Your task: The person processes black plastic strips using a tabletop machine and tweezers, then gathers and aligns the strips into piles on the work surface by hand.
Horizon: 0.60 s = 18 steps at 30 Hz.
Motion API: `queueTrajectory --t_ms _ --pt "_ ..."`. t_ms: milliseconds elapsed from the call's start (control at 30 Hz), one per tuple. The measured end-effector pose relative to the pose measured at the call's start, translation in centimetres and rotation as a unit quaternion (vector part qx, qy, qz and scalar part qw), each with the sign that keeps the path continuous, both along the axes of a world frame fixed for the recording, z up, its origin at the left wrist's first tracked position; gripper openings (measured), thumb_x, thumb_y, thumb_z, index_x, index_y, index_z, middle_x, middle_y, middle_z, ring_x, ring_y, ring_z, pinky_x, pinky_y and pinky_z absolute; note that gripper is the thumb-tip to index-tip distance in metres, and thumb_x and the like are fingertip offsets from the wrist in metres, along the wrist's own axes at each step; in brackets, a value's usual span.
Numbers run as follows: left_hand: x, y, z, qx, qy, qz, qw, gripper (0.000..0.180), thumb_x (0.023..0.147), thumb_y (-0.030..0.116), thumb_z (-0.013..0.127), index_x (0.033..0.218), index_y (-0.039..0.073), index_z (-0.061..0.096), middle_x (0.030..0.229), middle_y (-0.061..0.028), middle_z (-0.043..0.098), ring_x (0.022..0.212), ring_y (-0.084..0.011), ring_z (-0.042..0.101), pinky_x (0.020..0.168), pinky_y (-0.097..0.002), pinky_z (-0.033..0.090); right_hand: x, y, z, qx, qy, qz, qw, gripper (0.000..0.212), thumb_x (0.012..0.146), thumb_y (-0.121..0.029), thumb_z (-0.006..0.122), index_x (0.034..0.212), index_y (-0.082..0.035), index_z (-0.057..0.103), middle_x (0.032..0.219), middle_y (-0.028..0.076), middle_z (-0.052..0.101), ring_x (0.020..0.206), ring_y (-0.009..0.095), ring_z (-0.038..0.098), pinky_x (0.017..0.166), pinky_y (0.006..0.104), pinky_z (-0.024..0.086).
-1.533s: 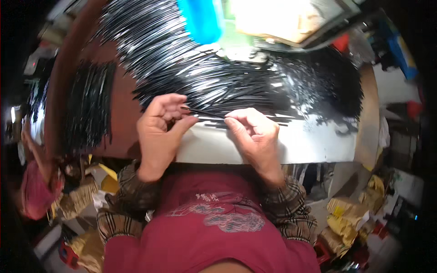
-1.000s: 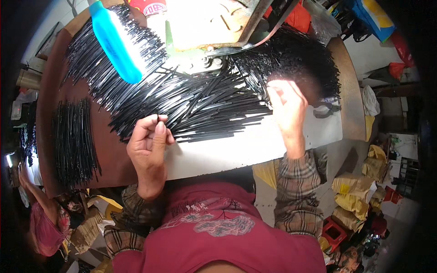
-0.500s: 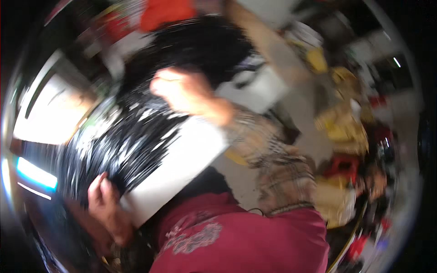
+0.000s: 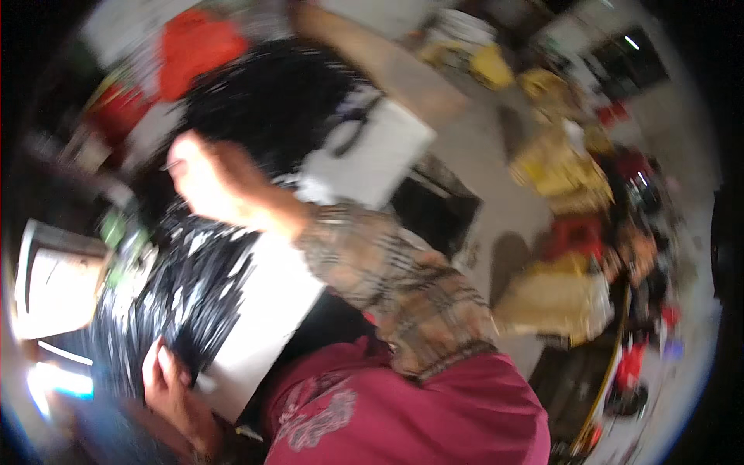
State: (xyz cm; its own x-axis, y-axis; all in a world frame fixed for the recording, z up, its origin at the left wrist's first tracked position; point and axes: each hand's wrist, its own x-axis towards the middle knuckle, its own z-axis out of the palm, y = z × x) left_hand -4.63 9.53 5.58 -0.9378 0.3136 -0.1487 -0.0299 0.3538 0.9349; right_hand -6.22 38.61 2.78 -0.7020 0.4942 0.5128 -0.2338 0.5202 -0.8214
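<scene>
A heap of thin, shiny black strands [image 4: 256, 108] covers much of a white tabletop [image 4: 263, 314]. Over the strands' middle, my right hand [image 4: 213, 178] is raised with its fingers curled closed. A tiny thin sliver shows at its fingertips, too blurred to name. My left hand [image 4: 174, 395] lies at the table's near left edge beside more black strands [image 4: 194, 302]; the fingers I can see are stretched out and slightly apart. A black-handled tool [image 4: 349, 138], perhaps scissors, rests on the white top to the right of the heap.
A red bag-like thing [image 4: 198, 50] is beyond the strands. A long tan surface [image 4: 387, 66] runs along the far right. Yellow sacks [image 4: 566, 174], a red stool-like object [image 4: 577, 236] and a dark box-like thing [image 4: 434, 205] stand on the floor to the right.
My view has swung, so the table and heap appear farther left. My right hand stays curled over the strands, and my left stays at the near edge.
</scene>
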Motion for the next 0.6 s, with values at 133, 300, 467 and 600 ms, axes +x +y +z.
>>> queueTrajectory --t_ms 133,300,467,600 --pt "-1.6 -0.3 0.3 -0.005 0.075 -0.055 0.996 0.021 0.089 0.003 0.058 0.108 -0.004 0.064 0.085 -0.0021 0.058 0.071 -0.0087 0.049 0.063 -0.0226 0.041 2.1 -2.0 2.5 0.089 -0.033 0.02 0.995 0.007 0.089 -0.007 0.059 0.094 -0.005 0.055 0.064 0.007 0.053 0.055 0.009 0.049 0.049 0.029 0.044" --pt "-3.3 0.5 -0.3 0.061 0.048 -0.032 0.996 0.019 0.09 0.01 0.06 0.106 0.0 0.065 0.068 0.0032 0.054 0.057 -0.0034 0.045 0.051 -0.0189 0.037 3.5 -8.0 3.8 0.064 -0.175 0.22 0.957 0.007 0.087 -0.006 0.061 0.089 0.0 0.065 0.075 0.011 0.065 0.058 0.015 0.057 0.055 0.0278 0.045" --pt "-3.9 1.2 -1.2 0.135 0.069 -0.005 0.989 0.016 0.09 0.007 0.059 0.103 -0.001 0.064 0.07 0.0016 0.057 0.057 -0.0038 0.047 0.05 -0.0191 0.039 1.6 -11.9 2.4 0.077 -0.111 0.2 0.971 0.014 0.087 -0.005 0.059 0.097 0.0 0.067 0.082 0.012 0.069 0.061 0.014 0.061 0.056 0.0274 0.048" --pt "-4.1 1.0 -2.0 0.117 0.066 0.015 0.991 0.018 0.089 0.005 0.06 0.105 -0.001 0.065 0.071 0.0 0.059 0.059 -0.0046 0.05 0.051 -0.0195 0.042 1.4 -12.0 2.0 0.066 -0.152 0.181 0.969 0.019 0.09 -0.007 0.057 0.104 0.0 0.067 0.08 0.009 0.069 0.055 0.008 0.053 0.052 0.0245 0.045"
